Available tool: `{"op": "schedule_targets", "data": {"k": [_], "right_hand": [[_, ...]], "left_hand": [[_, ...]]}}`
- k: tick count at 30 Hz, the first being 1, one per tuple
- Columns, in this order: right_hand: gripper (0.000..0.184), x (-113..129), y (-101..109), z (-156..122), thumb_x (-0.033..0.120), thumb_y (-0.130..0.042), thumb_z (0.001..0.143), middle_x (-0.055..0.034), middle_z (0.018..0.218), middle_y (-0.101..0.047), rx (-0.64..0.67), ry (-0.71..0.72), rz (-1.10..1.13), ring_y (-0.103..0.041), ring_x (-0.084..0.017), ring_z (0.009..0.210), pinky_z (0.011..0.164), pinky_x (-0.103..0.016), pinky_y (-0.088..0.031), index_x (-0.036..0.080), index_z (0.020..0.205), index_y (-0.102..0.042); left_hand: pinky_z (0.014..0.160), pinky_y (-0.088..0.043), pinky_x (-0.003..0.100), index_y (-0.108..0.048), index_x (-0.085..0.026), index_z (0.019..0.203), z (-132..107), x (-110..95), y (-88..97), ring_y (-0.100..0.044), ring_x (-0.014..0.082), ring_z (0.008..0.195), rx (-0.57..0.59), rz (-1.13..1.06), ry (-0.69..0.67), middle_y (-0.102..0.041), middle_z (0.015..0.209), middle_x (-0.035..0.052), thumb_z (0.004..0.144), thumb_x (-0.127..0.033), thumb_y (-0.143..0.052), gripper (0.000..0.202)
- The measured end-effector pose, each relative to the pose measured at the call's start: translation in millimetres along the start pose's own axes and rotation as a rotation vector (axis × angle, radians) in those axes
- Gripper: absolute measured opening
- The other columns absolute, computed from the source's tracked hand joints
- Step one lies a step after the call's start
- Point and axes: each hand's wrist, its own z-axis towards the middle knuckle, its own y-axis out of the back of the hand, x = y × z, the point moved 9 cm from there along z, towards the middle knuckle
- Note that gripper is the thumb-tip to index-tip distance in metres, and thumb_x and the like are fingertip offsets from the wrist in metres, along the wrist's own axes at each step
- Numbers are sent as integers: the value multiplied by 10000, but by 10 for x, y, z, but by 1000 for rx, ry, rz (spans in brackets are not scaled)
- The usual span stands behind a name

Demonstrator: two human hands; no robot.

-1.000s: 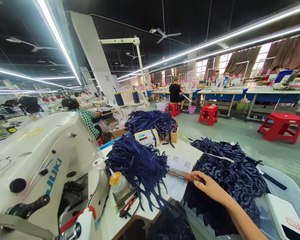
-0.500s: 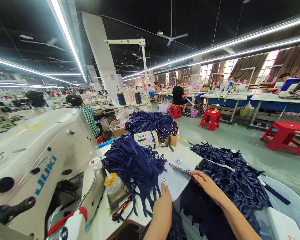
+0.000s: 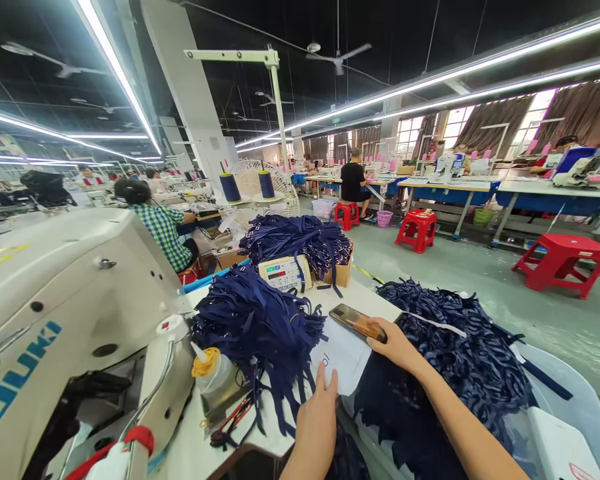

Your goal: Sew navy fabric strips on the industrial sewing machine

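Note:
My right hand (image 3: 395, 344) is closed around the near end of a smartphone (image 3: 351, 319), its glossy gold-brown back facing up over the far part of a white printed sheet of paper (image 3: 345, 360). On the sheet's near left edge rest the outstretched fingers of my left hand (image 3: 316, 421), which holds nothing. Dark navy fabric straps (image 3: 260, 313) lie in a heap beside the paper, some hanging toward my left wrist. Below my right forearm is more dark navy fabric (image 3: 405, 413), and a large pile of navy strips (image 3: 460, 347) lies to its right.
A JUKI sewing machine (image 3: 80, 320) fills the left side. A yellow-capped bottle (image 3: 215, 373), red-handled snips (image 3: 235, 417) and a control panel (image 3: 284, 273) stand around the strap heap. A grey-white tub (image 3: 570, 380) edges the right. Red stools (image 3: 563, 263) and seated people are beyond.
The phone has tipped from nearly edge-on to show its back, covering the printed codes on the sheet. My left fingers have spread slightly. The view has shifted a little.

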Motion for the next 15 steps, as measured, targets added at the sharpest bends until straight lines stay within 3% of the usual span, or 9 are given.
{"op": "schedule_targets", "data": {"k": [4,9,15], "right_hand": [[320,-54,-34,194,327,-641,945,-80,1257,-618,15,46,-98,-607,-264,1123,965,-502,-486,175,1223,-596],[309,-50,-103,267,331,-644,942,-83,1271,-609,-19,45,-195,-596,-271,1141,972,-511,-479,172,1204,-607],[368,193,99,22,299,-695,855,-101,1253,-607,-136,9,-261,-553,-296,1184,1003,-500,-437,168,1185,-599]], "left_hand": [[734,-561,252,-349,-378,1460,-16,16,27,-713,112,819,-19,-61,-16,-217,1603,56,816,30,-313,764],[727,-574,293,-337,-382,1462,-41,17,64,-726,158,835,0,-66,-15,-115,1617,84,768,76,-332,832],[781,-584,373,-335,-354,1466,-38,-96,168,-721,232,909,2,-105,-63,-106,1611,89,720,117,-400,885]]}}
